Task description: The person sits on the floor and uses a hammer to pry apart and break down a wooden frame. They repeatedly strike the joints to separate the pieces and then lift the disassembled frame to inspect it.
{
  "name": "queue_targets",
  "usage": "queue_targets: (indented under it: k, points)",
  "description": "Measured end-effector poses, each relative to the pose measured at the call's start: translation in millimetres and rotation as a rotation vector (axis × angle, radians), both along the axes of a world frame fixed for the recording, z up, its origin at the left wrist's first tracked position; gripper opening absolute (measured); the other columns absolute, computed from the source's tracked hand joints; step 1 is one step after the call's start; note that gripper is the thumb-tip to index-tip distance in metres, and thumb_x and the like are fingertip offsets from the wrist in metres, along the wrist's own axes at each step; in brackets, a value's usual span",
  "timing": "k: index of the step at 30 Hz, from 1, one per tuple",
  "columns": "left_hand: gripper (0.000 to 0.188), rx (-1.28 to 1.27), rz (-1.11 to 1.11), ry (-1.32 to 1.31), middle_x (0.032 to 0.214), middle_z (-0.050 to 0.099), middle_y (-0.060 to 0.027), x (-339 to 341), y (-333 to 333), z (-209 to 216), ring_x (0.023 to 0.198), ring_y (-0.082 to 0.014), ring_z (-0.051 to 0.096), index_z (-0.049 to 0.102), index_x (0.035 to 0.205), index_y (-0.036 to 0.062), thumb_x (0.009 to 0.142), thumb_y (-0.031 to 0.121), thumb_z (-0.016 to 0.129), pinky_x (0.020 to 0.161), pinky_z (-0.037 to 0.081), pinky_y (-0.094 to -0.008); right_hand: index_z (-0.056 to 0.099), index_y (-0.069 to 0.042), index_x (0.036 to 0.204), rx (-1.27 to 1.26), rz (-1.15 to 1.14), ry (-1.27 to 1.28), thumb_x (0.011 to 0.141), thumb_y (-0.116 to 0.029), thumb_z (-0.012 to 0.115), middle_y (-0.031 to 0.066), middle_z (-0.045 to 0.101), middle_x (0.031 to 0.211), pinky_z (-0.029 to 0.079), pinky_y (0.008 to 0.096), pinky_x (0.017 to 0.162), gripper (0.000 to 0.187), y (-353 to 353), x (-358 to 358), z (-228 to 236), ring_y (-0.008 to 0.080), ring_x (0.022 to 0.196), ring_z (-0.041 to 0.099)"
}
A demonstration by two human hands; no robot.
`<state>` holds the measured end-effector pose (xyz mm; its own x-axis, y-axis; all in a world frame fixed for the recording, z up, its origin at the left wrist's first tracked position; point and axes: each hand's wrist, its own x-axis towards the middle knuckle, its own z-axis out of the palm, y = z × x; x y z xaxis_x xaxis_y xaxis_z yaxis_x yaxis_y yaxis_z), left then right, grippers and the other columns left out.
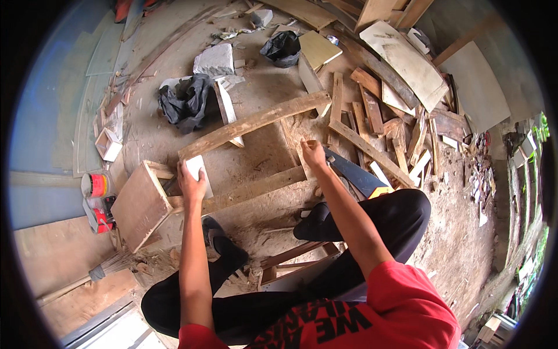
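My left hand [193,181] is closed around a white board piece [207,187] at the left end of a wooden frame, close under the end of its long upper beam [256,123]. My right hand [314,155] is raised over the frame's right side, its fingers pinched together; whatever they hold is too small to make out. A lower beam [256,187] runs nearer my feet. A plywood panel [138,203] closes the frame's left side. Just right of my right forearm lies a handsaw with a dark blue blade [353,173] and orange handle.
Black plastic bags [187,103] and a pale stone block [214,60] lie beyond the frame. Scrap planks [372,110] pile up at the right. Red-labelled cans [96,186] stand at the left, near a broom [96,272]. A small wooden frame [296,256] sits between my legs.
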<state>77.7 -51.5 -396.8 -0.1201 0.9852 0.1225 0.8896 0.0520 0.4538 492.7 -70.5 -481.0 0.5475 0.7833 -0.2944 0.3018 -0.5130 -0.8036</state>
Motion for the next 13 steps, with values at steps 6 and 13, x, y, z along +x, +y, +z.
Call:
queue_targets:
  k: [6,13]
  points:
    - [0.076,0.155,-0.3,0.023,0.153,0.034,-0.0247,85.2,45.1,25.1,0.145,-0.0381,0.028,0.031,0.149,0.0023,0.091,0.037,0.066,0.118,0.023,-0.0514,0.071,-0.002,0.095,-0.089,0.204,-0.238,0.096,-0.037,0.06,0.0167,0.073,0.084,0.056,0.0401,0.075,0.037,30.1,105.4,7.4,0.0272,0.079,0.07]
    - [0.096,-0.267,-0.029,0.223,0.155,0.034,-0.0213,150.9,110.8,15.7,0.146,-0.0346,0.029,0.03,0.151,0.0012,0.088,0.071,0.051,0.117,0.016,-0.0595,0.063,0.005,0.108,0.107,0.139,-0.341,0.089,-0.056,0.063,0.0285,0.07,0.096,0.053,0.0459,0.088,0.064,116.1,132.0,111.9,0.0401,0.098,0.069]
